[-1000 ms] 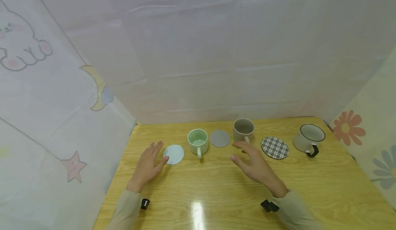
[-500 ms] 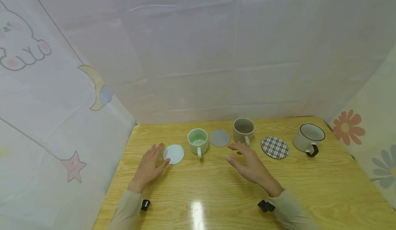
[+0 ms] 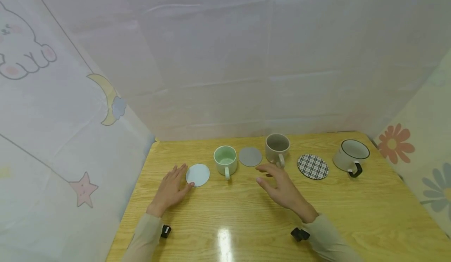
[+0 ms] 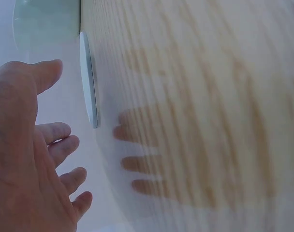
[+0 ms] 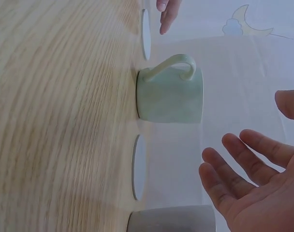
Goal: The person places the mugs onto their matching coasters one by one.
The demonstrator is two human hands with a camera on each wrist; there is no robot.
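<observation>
My left hand (image 3: 170, 189) hovers over the table's left part with its fingers straight, holding nothing. Its thumb tip overlaps the edge of a pale blue round coaster (image 3: 197, 175) in the head view; the left wrist view shows the hand above the wood. My right hand (image 3: 283, 189) is held over the table in front of a grey-brown mug (image 3: 277, 148), fingers loosely bent and apart, with nothing between them. Between the hands stands a light green mug (image 3: 225, 161), its handle toward me. A grey round coaster (image 3: 250, 157) lies between the two mugs.
Farther right lies a black-and-white plaid coaster (image 3: 312, 167), and beyond it stands a white mug (image 3: 351, 156) with a dark rim and black handle. The wooden table (image 3: 225, 211) meets a pale cloth backdrop (image 3: 211, 78) behind and at both sides.
My right hand has drifted slightly left and down, uncovering more of the grey-brown mug's handle. The left hand has barely moved. The mugs and coasters stay in place.
</observation>
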